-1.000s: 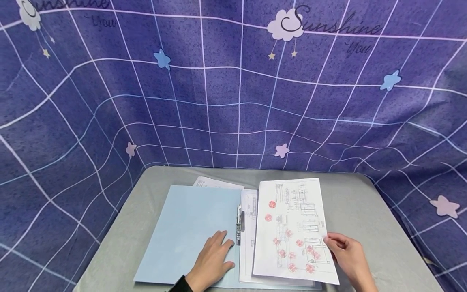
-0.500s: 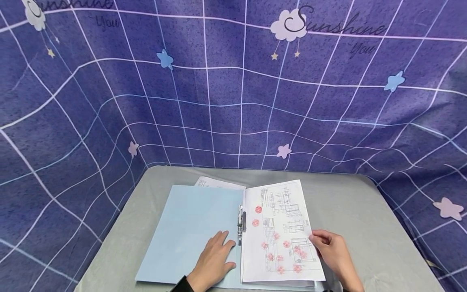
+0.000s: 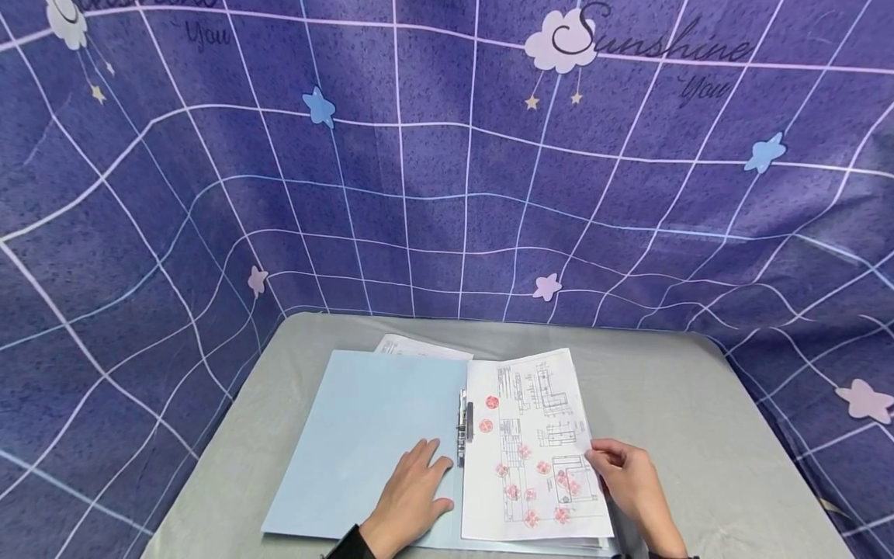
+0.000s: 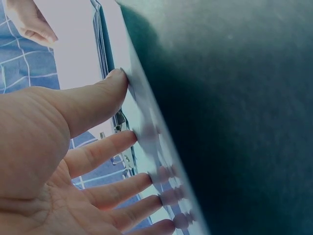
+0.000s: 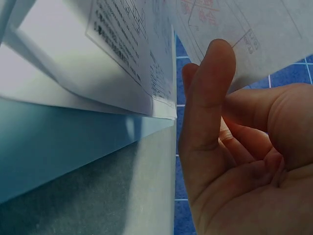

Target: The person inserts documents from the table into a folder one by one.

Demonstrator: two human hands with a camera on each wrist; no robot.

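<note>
A light blue folder point(image 3: 370, 435) lies spread on the grey table, with a metal clip point(image 3: 462, 427) along its spine. Over the folder's right half is a printed drawing sheet point(image 3: 520, 466) with several red stamp marks. My right hand point(image 3: 632, 477) pinches the sheet's right edge between thumb and index finger; in the right wrist view that sheet point(image 5: 269, 44) stands away from the papers under it. My left hand point(image 3: 412, 497) rests with spread fingers on the folder's left cover, close to the spine. In the left wrist view its fingertips point(image 4: 128, 137) touch the cover.
Behind the folder, another white paper point(image 3: 419, 347) sticks out from under its top edge. More printed pages point(image 5: 132, 58) lie beneath the held sheet. A purple curtain point(image 3: 433, 178) with grid lines and stars hangs around the grey table point(image 3: 670, 404).
My right hand has brought the stamped sheet leftward, so its left edge now lies by the clip over the other pages. The left hand has stayed in place on the cover.
</note>
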